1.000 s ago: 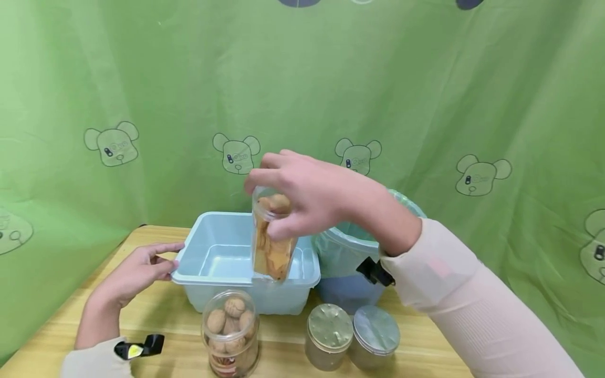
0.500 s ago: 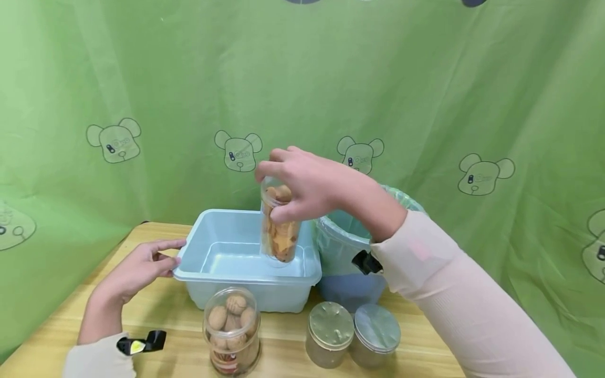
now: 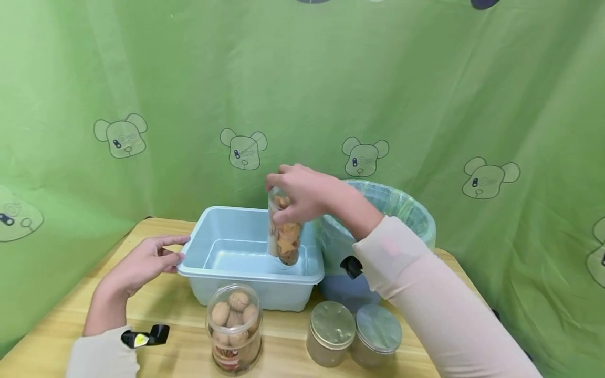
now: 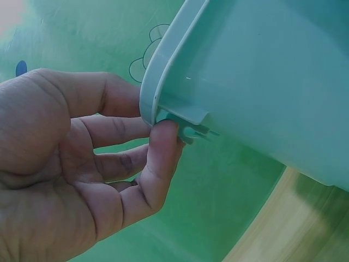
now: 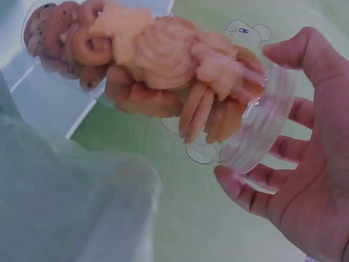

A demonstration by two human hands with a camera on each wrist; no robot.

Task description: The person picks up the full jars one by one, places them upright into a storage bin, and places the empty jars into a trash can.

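Observation:
My right hand (image 3: 304, 195) grips a clear plastic jar of cookies (image 5: 163, 60) by its lid end, fingers and thumb spread around it. The jar is held nearly upright at the right end of a light blue plastic basin (image 3: 246, 294), its lower part overlapping the inside in the head view. Star-shaped and swirled cookies show through its wall. My left hand (image 3: 144, 262) pinches the basin's left rim (image 4: 155, 82) between fingers and thumb. A clear jar of walnuts (image 3: 235, 328) stands in front of the basin.
Two lidded jars, one with a gold lid (image 3: 333, 323) and one with a silvery lid (image 3: 379, 328), stand at the front right. A bin (image 3: 350, 289) with a greenish liner is right of the basin, under my right forearm. Behind the wooden table (image 3: 160, 304) hangs a green curtain (image 3: 302, 79).
My right hand has carried the cookie jar a little right and back, over the basin's right end. My left hand stays on the rim.

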